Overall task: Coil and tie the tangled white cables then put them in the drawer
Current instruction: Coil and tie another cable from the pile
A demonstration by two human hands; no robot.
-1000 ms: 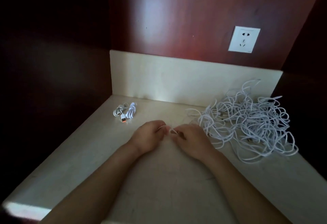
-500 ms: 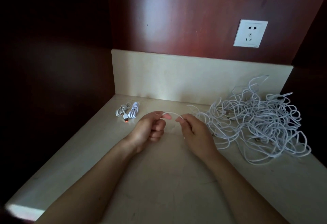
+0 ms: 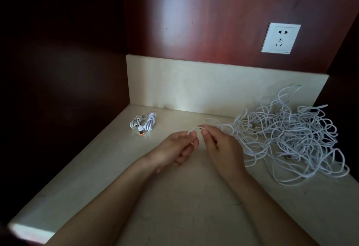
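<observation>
Drawn closer together, left hand (image 3: 173, 148) and right hand (image 3: 222, 148) pinch an arched thin white cable (image 3: 195, 128), likely starting its first coil.

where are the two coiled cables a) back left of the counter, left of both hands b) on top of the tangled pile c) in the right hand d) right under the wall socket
a: the coiled cables lie at the back left of the counter, left of the left hand and right hand, which pinch a white cable; the tangled pile is on the right.
</observation>
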